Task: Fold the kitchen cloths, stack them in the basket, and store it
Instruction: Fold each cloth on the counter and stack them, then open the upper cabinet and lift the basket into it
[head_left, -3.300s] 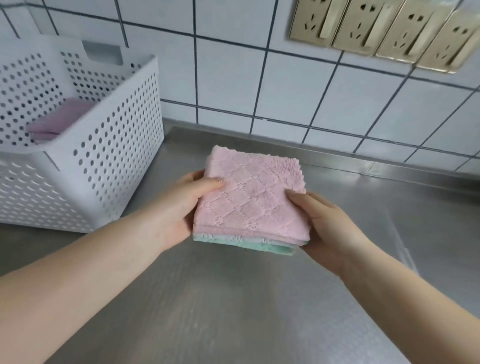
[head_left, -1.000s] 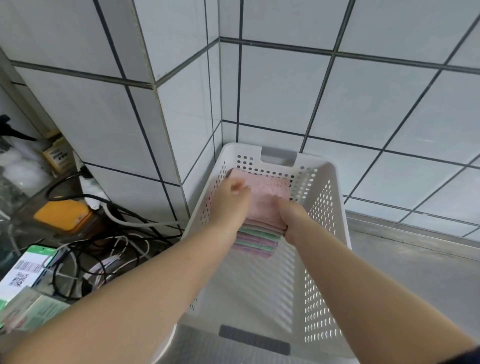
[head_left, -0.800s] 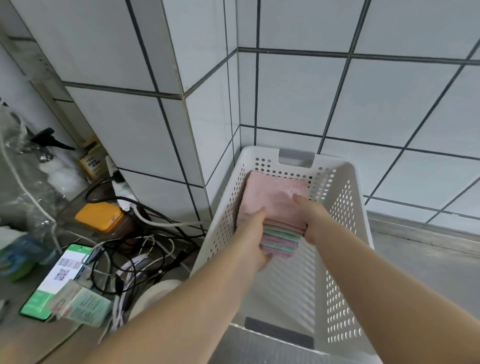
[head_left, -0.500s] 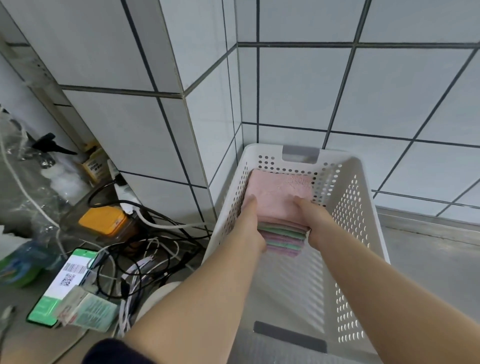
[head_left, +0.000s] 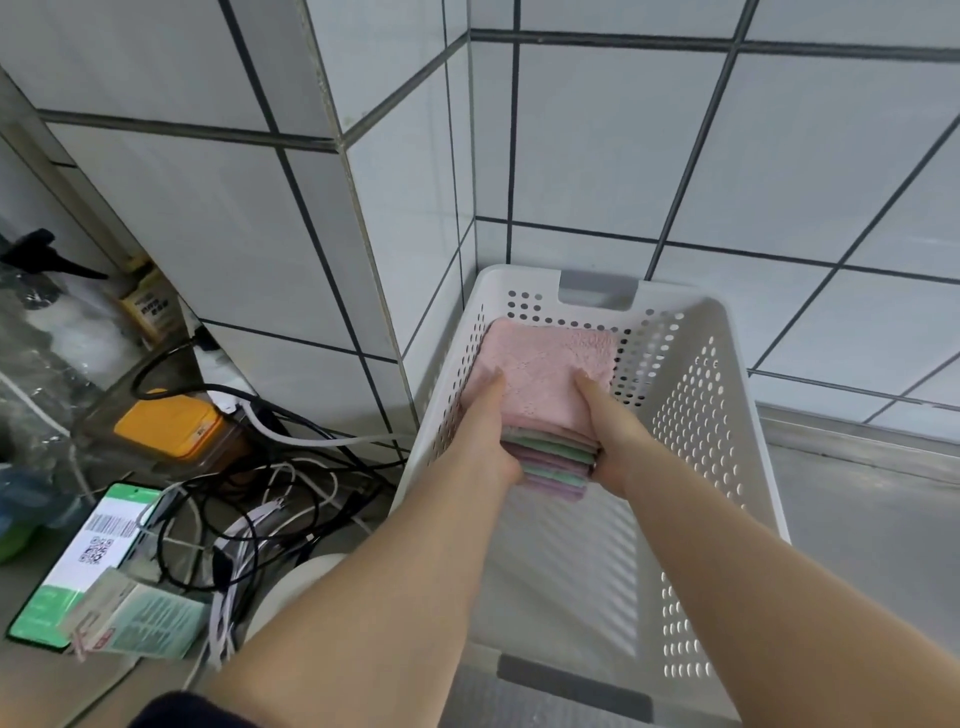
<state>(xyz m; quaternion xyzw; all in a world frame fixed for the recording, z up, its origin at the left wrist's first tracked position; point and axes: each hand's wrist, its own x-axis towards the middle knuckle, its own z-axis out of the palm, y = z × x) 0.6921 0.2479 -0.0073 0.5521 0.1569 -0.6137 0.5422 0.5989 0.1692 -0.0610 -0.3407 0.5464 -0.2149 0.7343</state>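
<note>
A white perforated basket (head_left: 727, 395) stands on the steel counter in the tiled corner. Inside it, at the far end, lies a stack of folded cloths (head_left: 550, 374), pink on top with green and purple layers below. My left hand (head_left: 480, 431) grips the stack's left side, thumb on the top pink cloth. On the right side my right hand (head_left: 605, 426) holds the stack the same way. Both forearms reach down into the basket.
Left of the basket, a lower ledge holds tangled black and white cables (head_left: 270, 499), an orange box (head_left: 171, 423), a phone with a QR code (head_left: 88, 551), a leaflet (head_left: 140, 618) and bottles (head_left: 145, 306). Bare steel counter (head_left: 872, 530) lies right of the basket. Tiled walls close the corner.
The pink and green cloths I held over the counter now sit on the stack in the basket. Over the last second my hands shifted down the stack's sides and stayed on it.
</note>
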